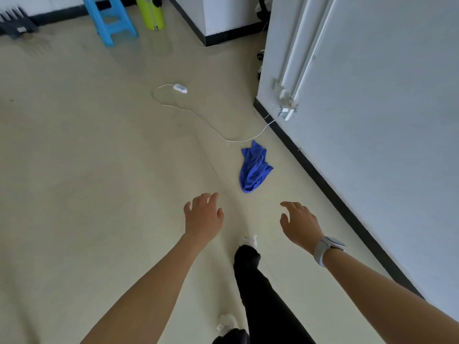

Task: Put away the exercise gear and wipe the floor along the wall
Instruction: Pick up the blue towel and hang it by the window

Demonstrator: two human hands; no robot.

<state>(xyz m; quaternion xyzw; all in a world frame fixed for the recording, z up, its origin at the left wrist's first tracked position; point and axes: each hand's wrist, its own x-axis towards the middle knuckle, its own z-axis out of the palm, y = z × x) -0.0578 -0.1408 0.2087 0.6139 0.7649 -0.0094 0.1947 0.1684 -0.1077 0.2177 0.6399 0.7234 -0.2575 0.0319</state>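
Note:
A crumpled blue cloth (254,168) lies on the pale floor close to the black baseboard (323,180) of the white wall on the right. My left hand (203,217) hovers below and left of the cloth, fingers spread, holding nothing. My right hand (299,223), with a grey watch on the wrist, hangs below and right of the cloth, also empty with fingers apart. Neither hand touches the cloth. My leg in black trousers (258,289) steps forward between my arms.
A white cable (198,115) runs across the floor from a wall socket (285,112) to a small white adapter (180,88). A blue plastic stool (111,18), a yellow-green container (150,12) and a dark rack (16,22) stand at the far wall.

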